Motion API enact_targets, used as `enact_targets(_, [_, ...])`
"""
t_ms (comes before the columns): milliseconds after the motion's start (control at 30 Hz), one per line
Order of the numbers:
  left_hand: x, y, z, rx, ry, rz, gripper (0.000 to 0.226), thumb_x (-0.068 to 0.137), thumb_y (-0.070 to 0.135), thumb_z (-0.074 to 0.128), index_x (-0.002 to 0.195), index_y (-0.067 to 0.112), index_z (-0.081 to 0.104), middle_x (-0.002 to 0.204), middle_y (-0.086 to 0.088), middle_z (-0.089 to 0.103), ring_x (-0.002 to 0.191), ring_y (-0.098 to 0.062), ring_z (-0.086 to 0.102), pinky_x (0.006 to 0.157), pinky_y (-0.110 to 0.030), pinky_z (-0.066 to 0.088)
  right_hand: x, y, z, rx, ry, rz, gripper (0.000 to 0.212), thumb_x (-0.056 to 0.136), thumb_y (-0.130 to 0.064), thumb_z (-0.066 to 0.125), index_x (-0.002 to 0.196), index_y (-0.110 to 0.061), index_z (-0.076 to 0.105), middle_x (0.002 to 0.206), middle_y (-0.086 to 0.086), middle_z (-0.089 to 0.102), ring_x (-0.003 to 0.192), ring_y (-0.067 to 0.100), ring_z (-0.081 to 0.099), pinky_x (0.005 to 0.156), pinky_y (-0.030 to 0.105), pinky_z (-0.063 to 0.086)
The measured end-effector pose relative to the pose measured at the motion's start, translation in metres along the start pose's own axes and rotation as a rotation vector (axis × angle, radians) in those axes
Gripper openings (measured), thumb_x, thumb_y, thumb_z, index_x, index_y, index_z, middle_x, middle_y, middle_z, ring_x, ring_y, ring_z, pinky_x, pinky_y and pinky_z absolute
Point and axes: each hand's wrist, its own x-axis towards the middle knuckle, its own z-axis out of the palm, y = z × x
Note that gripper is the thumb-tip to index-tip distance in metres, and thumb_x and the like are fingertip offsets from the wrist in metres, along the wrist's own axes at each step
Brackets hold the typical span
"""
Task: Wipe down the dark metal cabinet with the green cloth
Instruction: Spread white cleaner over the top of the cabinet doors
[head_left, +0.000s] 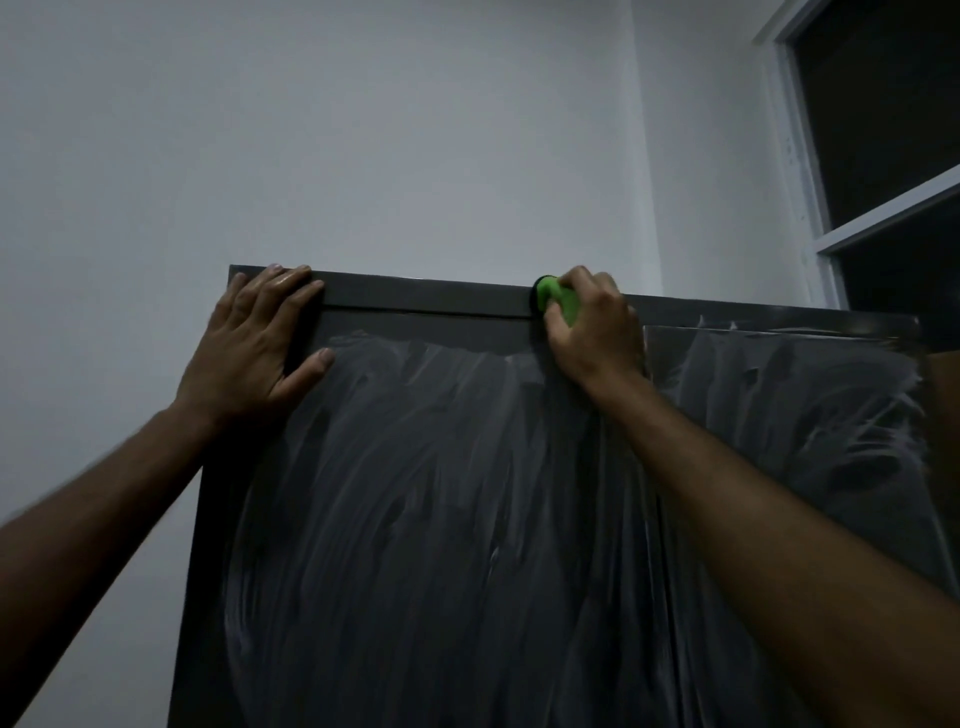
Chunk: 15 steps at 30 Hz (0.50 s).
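Cabinet (467, 519) of dark metal stands against the pale wall (363, 130) and fills the lower half of the view, seen from below. Its front is covered with whitish smeared streaks on both doors, while the narrow top rail (415, 293) looks mostly free of them. A window (883, 156) with a white frame is at the upper right, dark behind the glass.

The left hand (254, 348) lies flat on the upper left corner of the cabinet, fingers straight and spread, holding nothing; I judge that it only steadies the body or the door. The right hand (592, 327) is clamped on the green cloth (558, 301), fingers curled round it, and presses it against the top rail near the middle, just above the door gap.

The step in hand seems to be the wiping of the top edge. Much of the task is still left, because the streaks cover nearly all of the front. The next move calls for a firm sweep of the cloth along the rail, then long overlapping strokes down the doors, with steady pressure, so that no film stays.
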Motion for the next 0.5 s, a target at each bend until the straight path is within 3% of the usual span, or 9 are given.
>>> enact_targets(133, [0.001, -0.001, 0.001, 0.004, 0.003, 0.008, 0.080, 0.096, 0.064, 0.037, 0.157, 0.012, 0.039, 0.164, -0.012, 0.035, 0.155, -0.034, 0.026, 0.127, -0.056, 0.017, -0.030, 0.003, 0.001, 0.010, -0.120, -0.236, 0.023, 0.087, -0.032, 0.064, 0.104, -0.017, 0.062, 0.104, 0.008, 0.060, 0.085, 0.035, 0.064, 0.064, 0.039, 0.052])
enact_targets(333, [0.001, -0.002, 0.003, 0.022, 0.009, 0.016, 0.081, 0.096, 0.066, 0.037, 0.157, 0.012, 0.038, 0.163, -0.013, 0.035, 0.154, -0.036, 0.028, 0.126, -0.059, 0.019, 0.006, 0.043, -0.013, -0.018, 0.010, 0.082, 0.023, 0.089, -0.031, 0.061, 0.107, -0.017, 0.060, 0.105, 0.013, 0.061, 0.089, 0.040, 0.063, 0.067, 0.034, 0.043])
enact_targets(500, [0.001, 0.000, 0.000, 0.027, 0.000, 0.016, 0.081, 0.096, 0.065, 0.038, 0.156, 0.011, 0.039, 0.163, -0.015, 0.035, 0.153, -0.037, 0.028, 0.125, -0.059, 0.020, -0.027, 0.031, -0.009, 0.002, -0.144, -0.250, 0.024, 0.085, -0.033, 0.063, 0.102, -0.016, 0.061, 0.103, 0.007, 0.061, 0.087, 0.035, 0.063, 0.067, 0.038, 0.049])
